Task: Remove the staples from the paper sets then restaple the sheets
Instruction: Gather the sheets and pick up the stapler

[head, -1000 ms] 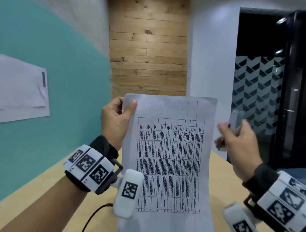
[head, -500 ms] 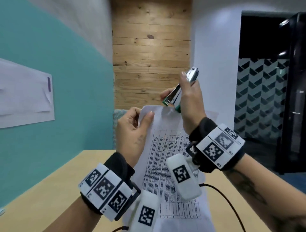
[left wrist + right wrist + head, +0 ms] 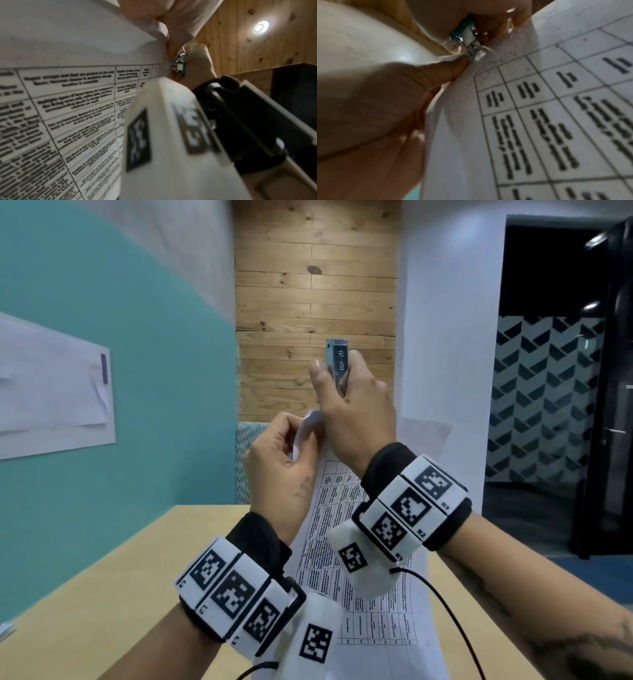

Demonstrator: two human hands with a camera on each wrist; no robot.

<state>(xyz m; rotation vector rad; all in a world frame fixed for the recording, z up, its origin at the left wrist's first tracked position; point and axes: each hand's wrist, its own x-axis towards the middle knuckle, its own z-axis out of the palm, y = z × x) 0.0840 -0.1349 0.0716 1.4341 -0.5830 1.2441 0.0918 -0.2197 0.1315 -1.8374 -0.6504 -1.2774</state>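
White printed sheets (image 3: 359, 542) are standing upright above the tan counter (image 3: 102, 594) in the head view, where the left hand (image 3: 284, 460) is pinching their top-left corner and the right hand (image 3: 356, 409) is clenching its grip round a silver stapler (image 3: 337, 361), held nose-down at that corner. In the left wrist view, the stapler's (image 3: 178, 66) teal-edged metal tip is sitting at the sheets' (image 3: 68, 94) edge. In the right wrist view, the left thumb (image 3: 443, 70) is pressing the paper (image 3: 539, 121) just beside the chrome tip (image 3: 469, 39).
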